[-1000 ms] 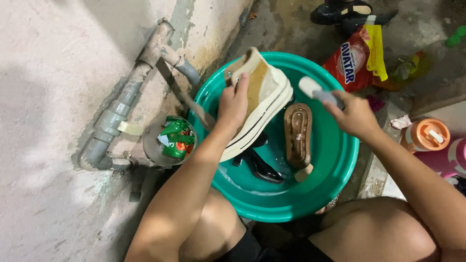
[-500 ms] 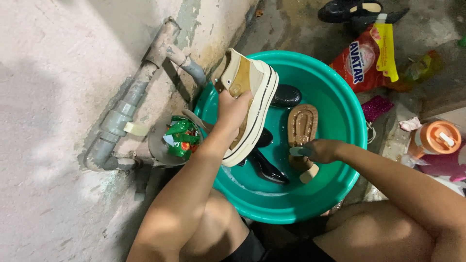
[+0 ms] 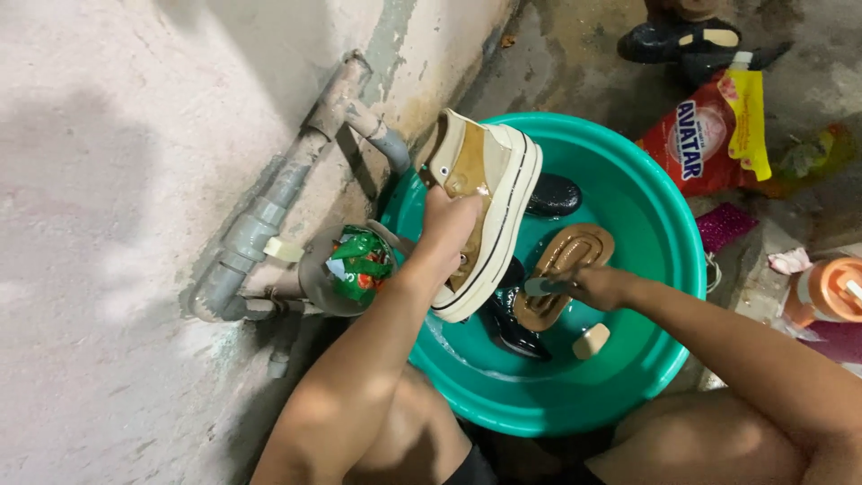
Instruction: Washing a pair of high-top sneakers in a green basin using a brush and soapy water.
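My left hand [image 3: 446,232] grips a tan and cream high-top sneaker [image 3: 482,207] by its upper, holding it tilted over the left side of a green plastic basin [image 3: 669,224]. My right hand [image 3: 600,286] is down inside the basin, closed on a small brush [image 3: 540,286] whose head rests just above the water, next to a brown sandal [image 3: 564,265]. A black shoe [image 3: 512,328] lies partly under the sneaker, another dark shoe [image 3: 554,194] lies at the far side, and a beige bar [image 3: 591,341] floats near the front.
Grey pipes [image 3: 260,224] run along the wall at left, with a small metal bowl holding a green packet [image 3: 359,262] beside the basin. A red detergent bag [image 3: 709,135], black sandals [image 3: 678,38] and an orange-capped bottle [image 3: 822,292] lie at right.
My right hand came down from above the basin's far rim into the basin beside the brown sandal. My left hand raised the sneaker and tilted it more upright.
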